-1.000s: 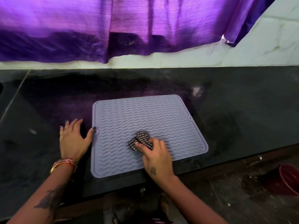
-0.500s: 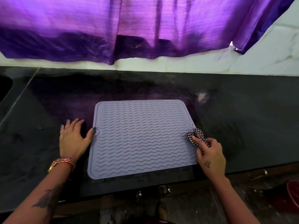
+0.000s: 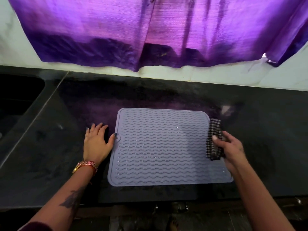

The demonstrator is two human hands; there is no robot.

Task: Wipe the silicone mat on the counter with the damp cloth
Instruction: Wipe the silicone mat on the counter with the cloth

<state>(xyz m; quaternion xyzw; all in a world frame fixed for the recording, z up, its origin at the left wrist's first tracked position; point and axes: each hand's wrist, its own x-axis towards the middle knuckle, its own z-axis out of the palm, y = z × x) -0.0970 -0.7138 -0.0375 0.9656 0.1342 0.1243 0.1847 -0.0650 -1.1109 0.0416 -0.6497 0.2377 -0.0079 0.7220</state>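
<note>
A pale grey silicone mat (image 3: pixel 163 147) with wavy ridges lies flat on the dark counter (image 3: pixel 266 147). My left hand (image 3: pixel 97 142) rests flat on the counter beside the mat's left edge, with the thumb tip touching that edge. My right hand (image 3: pixel 230 149) grips a black-and-white checked cloth (image 3: pixel 214 140) at the mat's right edge. The cloth stretches as a blurred strip along that edge, and the fingers curl round it.
A purple curtain (image 3: pixel 158 30) hangs over the white wall behind the counter. A dark sink basin (image 3: pixel 18 95) is at the far left. The counter's front edge (image 3: pixel 150 204) runs below the mat, with floor beyond.
My right hand has swept the cloth from the mat's lower middle to its right edge, where it has moved slightly farther back. My left hand has stayed by the left edge.
</note>
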